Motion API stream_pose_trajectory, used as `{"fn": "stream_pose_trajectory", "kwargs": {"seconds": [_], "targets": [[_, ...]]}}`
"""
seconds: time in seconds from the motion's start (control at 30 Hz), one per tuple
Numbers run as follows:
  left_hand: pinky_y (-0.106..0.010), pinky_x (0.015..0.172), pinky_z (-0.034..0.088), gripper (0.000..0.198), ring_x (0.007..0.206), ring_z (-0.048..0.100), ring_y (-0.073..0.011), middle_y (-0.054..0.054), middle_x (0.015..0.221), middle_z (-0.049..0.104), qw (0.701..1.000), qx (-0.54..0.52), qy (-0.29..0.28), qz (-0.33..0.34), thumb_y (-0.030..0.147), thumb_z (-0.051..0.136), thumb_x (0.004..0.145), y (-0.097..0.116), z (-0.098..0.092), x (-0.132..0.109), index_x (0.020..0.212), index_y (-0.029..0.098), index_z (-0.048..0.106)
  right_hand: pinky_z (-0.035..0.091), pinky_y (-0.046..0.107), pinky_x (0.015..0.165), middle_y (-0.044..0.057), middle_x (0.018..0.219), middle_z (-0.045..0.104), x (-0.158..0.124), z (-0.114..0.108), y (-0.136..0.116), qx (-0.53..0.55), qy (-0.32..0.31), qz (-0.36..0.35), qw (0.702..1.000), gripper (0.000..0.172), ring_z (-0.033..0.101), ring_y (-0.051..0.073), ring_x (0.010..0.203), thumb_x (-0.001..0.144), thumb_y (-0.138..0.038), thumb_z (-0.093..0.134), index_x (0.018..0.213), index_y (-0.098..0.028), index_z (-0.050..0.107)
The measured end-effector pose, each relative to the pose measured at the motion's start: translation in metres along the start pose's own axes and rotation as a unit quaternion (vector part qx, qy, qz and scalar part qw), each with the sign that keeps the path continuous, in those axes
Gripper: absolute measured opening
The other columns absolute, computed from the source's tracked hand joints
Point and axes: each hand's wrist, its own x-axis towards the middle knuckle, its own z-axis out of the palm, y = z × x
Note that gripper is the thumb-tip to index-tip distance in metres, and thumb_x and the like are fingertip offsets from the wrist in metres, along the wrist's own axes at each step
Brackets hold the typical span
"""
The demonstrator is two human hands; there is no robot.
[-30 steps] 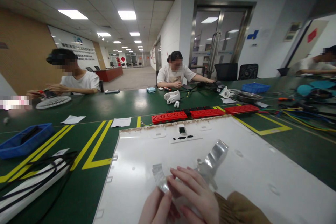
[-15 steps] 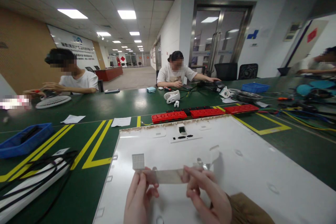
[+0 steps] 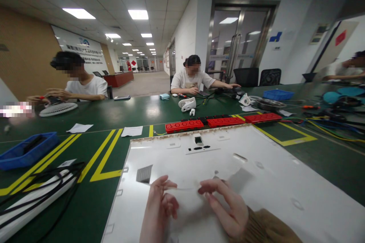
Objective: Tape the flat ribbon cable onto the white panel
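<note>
A thin, pale flat ribbon cable (image 3: 185,188) stretches between my two hands, turned nearly edge-on. Its wider, finely lined grey end (image 3: 144,174) sticks out to the left, past my fingers. My left hand (image 3: 161,201) has the cable between its fingers near that end, some fingers loosely curled. My right hand (image 3: 224,203) pinches the other part between thumb and fingers; what lies behind these fingers is hidden. Both hands are over a large white panel (image 3: 273,190), which has small slots, raised clips and a dark square opening near its far edge.
Red socket strips (image 3: 185,125) line the panel's far side. On the left are a blue tray (image 3: 30,150) and a white bar with black cables (image 3: 42,193). Tangled wires (image 3: 336,121) lie at the right. Co-workers sit across the green table (image 3: 108,114).
The ribbon cable has turned from showing its flat face to nearly edge-on, and its lined end tilts. My left hand has shifted slightly right and its fingers have rearranged.
</note>
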Motion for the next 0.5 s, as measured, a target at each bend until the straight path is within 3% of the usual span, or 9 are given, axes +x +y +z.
{"fn": "stream_pose_trajectory", "kwargs": {"seconds": [0.13,0.27,0.37,0.5], "targets": [[-0.022,0.044,0.041,0.068,0.059,0.055,-0.0132,-0.011,0.103,0.059,0.998,0.047,-0.021,0.024,0.059,0.070,0.063,-0.005,0.005,-0.007,0.114,0.019,0.049,0.047,0.027,0.076,0.004,0.090,0.064,-0.003,0.001,0.001,-0.002,-0.029,-0.059,0.998,0.026,0.059,0.015,0.084,0.082,-0.017,0.044,0.103,-0.021,0.059],[-0.025,0.057,0.044,0.068,0.060,0.057,-0.0159,-0.008,0.076,0.064,0.992,0.122,-0.041,-0.001,0.060,0.068,0.063,-0.006,0.005,-0.014,0.112,0.015,0.055,0.049,0.024,0.076,0.004,0.093,0.061,-0.005,-0.001,-0.006,0.001,-0.076,-0.109,0.991,0.039,0.058,0.015,0.087,0.080,-0.013,0.044,0.116,-0.024,0.054],[-0.025,0.055,0.042,0.062,0.054,0.054,-0.0154,-0.004,0.060,0.060,0.990,0.137,-0.037,-0.025,0.063,0.065,0.064,-0.007,0.002,-0.013,0.100,0.013,0.062,0.049,0.025,0.078,0.004,0.097,0.060,-0.006,-0.002,-0.011,0.007,-0.094,-0.144,0.985,0.044,0.057,0.015,0.089,0.079,-0.012,0.043,0.121,-0.025,0.050],[-0.023,0.049,0.038,0.054,0.051,0.050,-0.0135,-0.005,0.058,0.058,0.997,0.066,0.019,-0.046,0.062,0.068,0.059,-0.006,-0.001,-0.009,0.074,0.010,0.064,0.048,0.026,0.083,0.004,0.098,0.060,-0.006,-0.001,-0.004,-0.007,-0.046,-0.122,0.991,0.051,0.058,0.015,0.092,0.080,-0.011,0.042,0.129,-0.026,0.040]]}}
